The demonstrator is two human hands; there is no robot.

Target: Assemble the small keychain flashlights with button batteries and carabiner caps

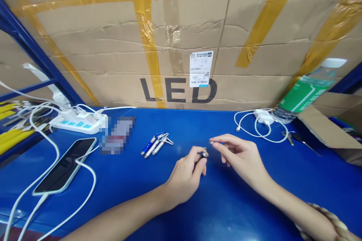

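My left hand (188,175) is closed around a small dark cylinder with a silver end (204,154), likely a mini flashlight body; most of it is hidden by the fingers. Between the thumb and fingertip of my right hand (240,154) is a tiny silver piece (211,142), too small to identify for certain. The two hands are close together but apart, just above the blue table (226,203). Left of them lie a blue mini flashlight (148,146) and two silver mini flashlights (153,148), side by side with small clips at their far ends.
A large taped cardboard box (113,52) stands behind the table. To the left are a phone (66,165) on a white cable and a power strip (80,122). At right are a charger with its cable (264,116), a tilted bottle (305,92) and scissors (304,141).
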